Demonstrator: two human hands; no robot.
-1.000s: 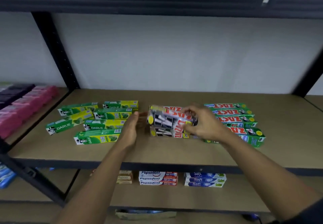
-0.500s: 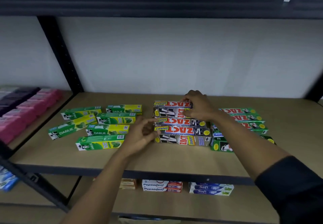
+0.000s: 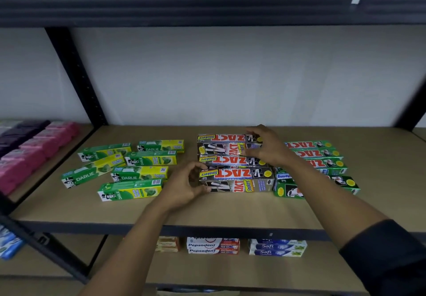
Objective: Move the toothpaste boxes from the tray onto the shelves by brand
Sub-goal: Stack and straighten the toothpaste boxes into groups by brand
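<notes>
1. Left hand (image 3: 182,188): fingers (image 3: 204,189) curled round the left end of the front silver Zact box (image 3: 237,179), gripping it.
2. Right hand (image 3: 268,149): fingers (image 3: 255,130) curled over the right end of the rear silver Zact boxes (image 3: 221,144), gripping.
3. Silver boxes lie flat on the shelf (image 3: 207,212), between both sets of fingers.
4. Right of the right fingers: green Zact boxes (image 3: 322,155). Left of the left fingers: Darlie boxes (image 3: 138,172).
5. Below the fingers, on the lower shelf (image 3: 207,270): Pepsodent boxes (image 3: 212,246) and Safi boxes (image 3: 276,247).

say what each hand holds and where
Left hand: front silver Zact Smokers box, left end. Right hand: rear silver Zact Smokers box, right end.
</notes>
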